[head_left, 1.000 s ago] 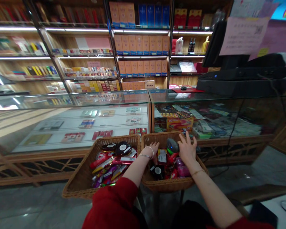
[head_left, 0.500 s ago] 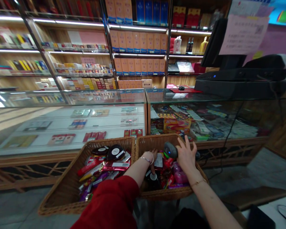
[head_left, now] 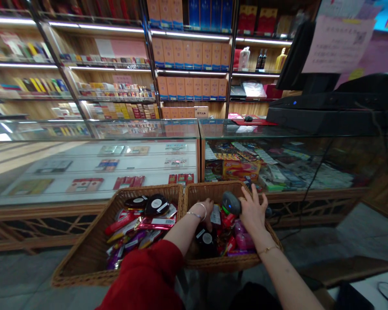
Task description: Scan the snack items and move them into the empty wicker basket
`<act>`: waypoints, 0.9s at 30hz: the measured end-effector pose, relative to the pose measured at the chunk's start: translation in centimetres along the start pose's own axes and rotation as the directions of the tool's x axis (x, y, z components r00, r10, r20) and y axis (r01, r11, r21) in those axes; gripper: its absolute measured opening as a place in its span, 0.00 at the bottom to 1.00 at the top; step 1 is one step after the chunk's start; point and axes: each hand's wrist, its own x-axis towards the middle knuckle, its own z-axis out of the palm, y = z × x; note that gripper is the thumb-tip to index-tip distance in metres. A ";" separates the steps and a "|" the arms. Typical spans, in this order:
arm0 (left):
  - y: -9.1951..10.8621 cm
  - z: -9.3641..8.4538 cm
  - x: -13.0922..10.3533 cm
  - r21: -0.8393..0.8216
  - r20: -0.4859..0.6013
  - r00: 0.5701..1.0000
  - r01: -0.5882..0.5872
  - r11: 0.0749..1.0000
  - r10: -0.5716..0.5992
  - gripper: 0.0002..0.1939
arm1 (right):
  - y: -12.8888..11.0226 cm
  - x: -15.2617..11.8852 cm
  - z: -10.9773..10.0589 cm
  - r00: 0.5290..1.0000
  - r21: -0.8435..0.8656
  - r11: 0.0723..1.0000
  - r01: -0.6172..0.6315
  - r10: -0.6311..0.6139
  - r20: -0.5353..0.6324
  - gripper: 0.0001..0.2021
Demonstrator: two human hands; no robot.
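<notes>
Two wicker baskets stand side by side, the left basket [head_left: 80, 254] and the right basket [head_left: 226, 263], both with colourful packets inside. My left hand [head_left: 205, 210] reaches into the right basket, beside a black package [head_left: 207, 237] with a round white label; its fingers are partly hidden, so its grip is unclear. My right hand [head_left: 252, 211] is around a dark grey scanner [head_left: 231, 203] over that basket, some fingers raised. A green light shows under the scanner's head. Pink-purple packets [head_left: 244, 236] lie below my right hand. Black packages [head_left: 157, 205] rest on the left basket's packets.
Behind the baskets runs a glass display counter [head_left: 148, 129] with flat packs inside. A monitor [head_left: 297, 56] and a black device [head_left: 326, 107] stand on its right part. A cable [head_left: 313, 176] hangs at the right. Stocked shelves line the back.
My left hand has shifted slightly up and left, showing more of the black package. My right hand keeps the scanner in nearly the same place.
</notes>
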 end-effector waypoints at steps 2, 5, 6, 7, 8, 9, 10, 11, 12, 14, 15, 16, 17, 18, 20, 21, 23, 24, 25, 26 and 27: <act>0.3 -0.9 -1.0 0.017 0.023 1.000 -0.012 1.000 0.012 0.70 | 0.0 0.0 0.0 1.000 0.003 1.000 0.006 -0.006 -0.011 0.17; 0.5 -2.4 -2.6 0.066 -0.043 0.997 -0.053 0.996 0.056 0.67 | -0.1 -0.1 0.0 0.999 0.013 1.000 -0.007 0.008 -0.032 0.17; 0.5 -2.8 -3.1 0.086 -0.080 0.994 -0.063 0.994 0.070 0.67 | -0.1 -0.1 -0.1 0.999 0.019 1.000 -0.014 0.015 -0.040 0.18; 0.5 -3.2 -3.7 0.108 -0.120 0.990 -0.067 0.992 0.080 0.67 | -0.2 -0.1 -0.1 0.999 0.026 0.999 -0.018 0.020 -0.051 0.18; 0.4 -3.6 -4.3 0.132 -0.165 0.983 -0.060 0.989 0.082 0.67 | -0.2 -0.1 -0.1 0.998 0.034 0.999 -0.020 0.023 -0.065 0.18; 0.3 -4.0 -4.9 0.157 -0.216 0.973 -0.043 0.987 0.077 0.67 | -0.3 -0.2 -0.2 0.996 0.042 0.999 -0.020 0.024 -0.083 0.18; 0.1 -4.3 -5.4 0.176 -0.272 0.960 -0.015 0.984 0.063 0.68 | -0.3 -0.2 -0.2 0.994 0.051 0.999 -0.018 0.023 -0.105 0.17; 0.0 -4.5 -6.0 0.186 -0.331 0.943 0.022 0.982 0.041 0.68 | -0.4 -0.2 -0.1 0.992 0.062 0.998 -0.012 0.020 -0.127 0.17; -0.2 -4.6 -6.5 0.185 -0.390 0.921 0.063 0.981 0.014 0.68 | -0.4 -0.2 0.0 0.989 0.073 0.997 -0.003 0.014 -0.149 0.17; -0.5 -4.6 -7.4 0.157 -0.487 0.872 0.144 0.977 -0.050 0.68 | -0.5 -0.2 0.1 0.983 0.098 0.995 0.025 -0.006 -0.183 0.16; -0.7 -4.5 -7.7 0.137 -0.521 0.850 0.176 0.975 -0.080 0.68 | -0.6 -0.2 0.2 0.981 0.108 0.993 0.043 -0.021 -0.193 0.16; -0.8 -4.3 -7.9 0.118 -0.547 0.830 0.202 0.972 -0.106 0.67 | -0.7 -0.3 0.3 0.979 0.114 0.991 0.063 -0.040 -0.199 0.16; -0.9 -4.2 -8.1 0.102 -0.568 0.813 0.222 0.970 -0.126 0.65 | -0.7 -0.3 0.4 0.978 0.118 0.989 0.084 -0.060 -0.201 0.16; -1.1 -4.1 -8.2 0.088 -0.584 0.799 0.236 0.968 -0.142 0.64 | -0.8 -0.3 0.5 0.976 0.120 0.987 0.105 -0.079 -0.203 0.16; -1.2 -3.8 -8.3 0.073 -0.609 0.778 0.251 0.965 -0.156 0.63 | -0.8 -0.2 0.6 0.973 0.121 0.984 0.134 -0.107 -0.205 0.17; -1.3 -3.8 -8.4 0.071 -0.620 0.769 0.255 0.964 -0.157 0.62 | -0.9 -0.2 0.6 0.972 0.119 0.983 0.142 -0.115 -0.207 0.17; -1.5 -3.7 -8.3 0.078 -0.636 0.756 0.258 0.963 -0.151 0.61 | -1.0 -0.1 0.4 0.971 0.111 0.983 0.148 -0.123 -0.207 0.17; -1.5 -3.7 -8.3 0.082 -0.643 0.752 0.259 0.962 -0.147 0.61 | -1.0 0.0 0.3 0.971 0.106 0.983 0.152 -0.128 -0.204 0.17; -1.6 -3.6 -8.3 0.087 -0.648 0.748 0.259 0.962 -0.143 0.61 | -1.1 0.1 0.1 0.970 0.101 0.982 0.159 -0.137 -0.201 0.17; -1.7 -3.6 -8.3 0.091 -0.652 0.745 0.257 0.962 -0.138 0.61 | -1.1 0.2 -0.1 0.969 0.098 0.980 0.171 -0.149 -0.198 0.17; -1.8 -3.6 -8.3 0.093 -0.655 0.744 0.255 0.963 -0.133 0.61 | -1.2 0.3 -0.4 0.967 0.097 0.978 0.184 -0.163 -0.195 0.18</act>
